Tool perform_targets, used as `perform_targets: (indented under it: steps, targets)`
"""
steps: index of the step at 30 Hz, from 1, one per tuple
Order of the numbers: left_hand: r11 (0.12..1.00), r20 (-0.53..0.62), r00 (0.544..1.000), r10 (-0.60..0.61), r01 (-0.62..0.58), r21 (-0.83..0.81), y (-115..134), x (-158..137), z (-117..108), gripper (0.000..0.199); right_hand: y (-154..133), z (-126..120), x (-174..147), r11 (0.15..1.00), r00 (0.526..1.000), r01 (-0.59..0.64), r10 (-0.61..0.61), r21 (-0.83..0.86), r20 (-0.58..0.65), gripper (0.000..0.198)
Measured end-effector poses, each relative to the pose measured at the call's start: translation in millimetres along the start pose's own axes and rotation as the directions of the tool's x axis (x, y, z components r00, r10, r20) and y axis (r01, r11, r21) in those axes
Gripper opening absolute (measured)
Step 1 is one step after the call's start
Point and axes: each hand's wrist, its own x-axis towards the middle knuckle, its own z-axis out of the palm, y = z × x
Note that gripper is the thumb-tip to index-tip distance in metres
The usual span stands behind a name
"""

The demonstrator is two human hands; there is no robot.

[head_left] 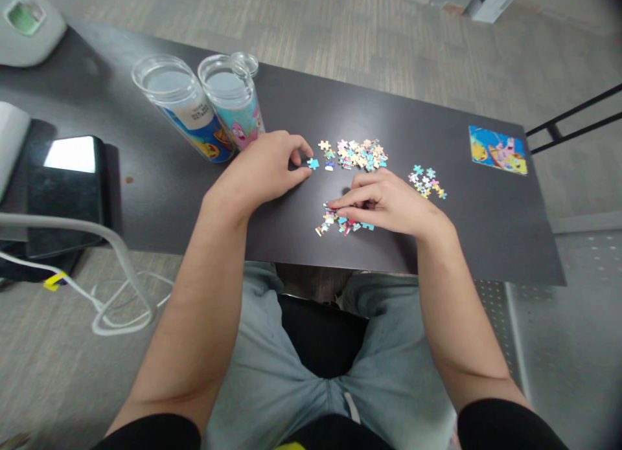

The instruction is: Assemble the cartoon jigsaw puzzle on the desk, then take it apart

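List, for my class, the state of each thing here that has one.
Large pile: heaped
Blue piece: apart from large pile
Near pieces: spread, partly covered
Small cluster: spread
Left hand: fingertips at blue piece, grip unclear
Right hand: fingers at near pieces, grip unclear
Picture card: flat, picture up
Two containers: upright, lids unclear
Black device: lying flat
White cable: looped

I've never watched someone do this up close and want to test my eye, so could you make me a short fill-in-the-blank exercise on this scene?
1. The puzzle piece by the fingertips of the left hand is mainly ____ in color.
2. The number of clear containers standing on the table is ____.
3. The picture card lies near the table's ____ end, as seen here.

Missing words: blue; two; right.
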Motion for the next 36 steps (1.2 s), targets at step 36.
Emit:
perform_targets:
  steps: [36]
  targets:
    - [0.999, -0.081, 0.997, -0.013, 0.016, 0.036, 8, 4, 22, 0.067, 7, 5, 1, 0.996, 0.946, -0.051, 0.024, -0.077, -0.324, 0.037]
